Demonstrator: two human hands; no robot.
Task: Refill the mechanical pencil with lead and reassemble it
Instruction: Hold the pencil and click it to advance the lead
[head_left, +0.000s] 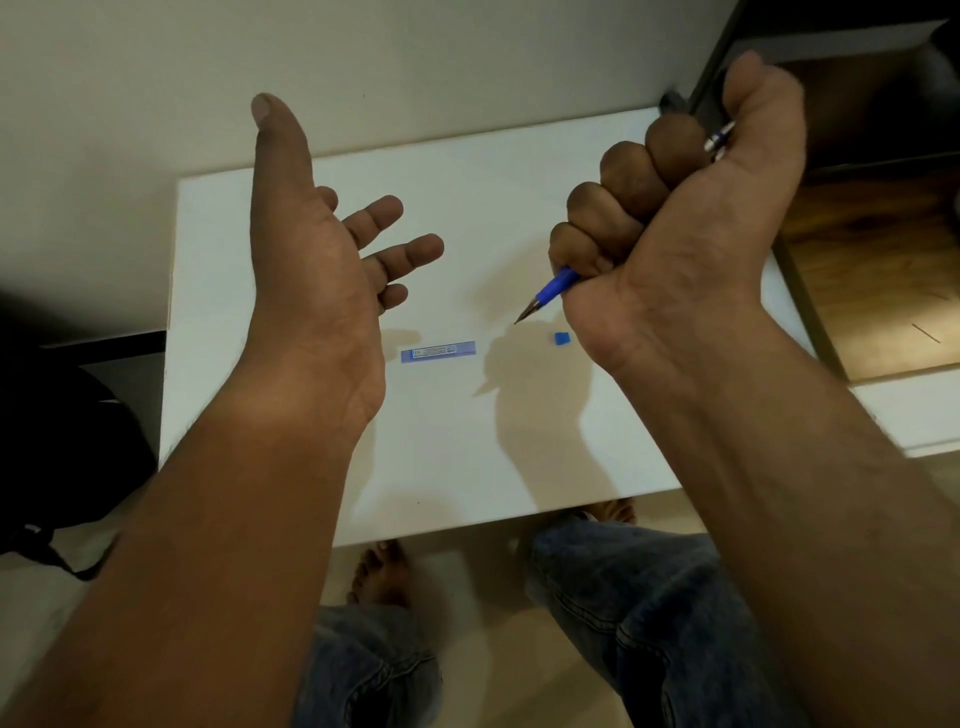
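My right hand (691, 228) is closed in a fist around a blue mechanical pencil (555, 288). The pencil's metal tip points down and left, and its top end sticks out beside my thumb. A small blue cap (560, 338) lies on the white table (447, 457) just under that hand. A flat blue lead case (438, 352) lies on the table between my hands. My left hand (322, 249) hovers above the table with the palm turned inward, fingers spread, holding nothing.
The white table stands against a pale wall. A dark bag (67, 447) sits on the floor at the left. A wooden shelf unit (872, 223) is at the right. My knees in jeans (639, 613) and bare feet show below the table's front edge.
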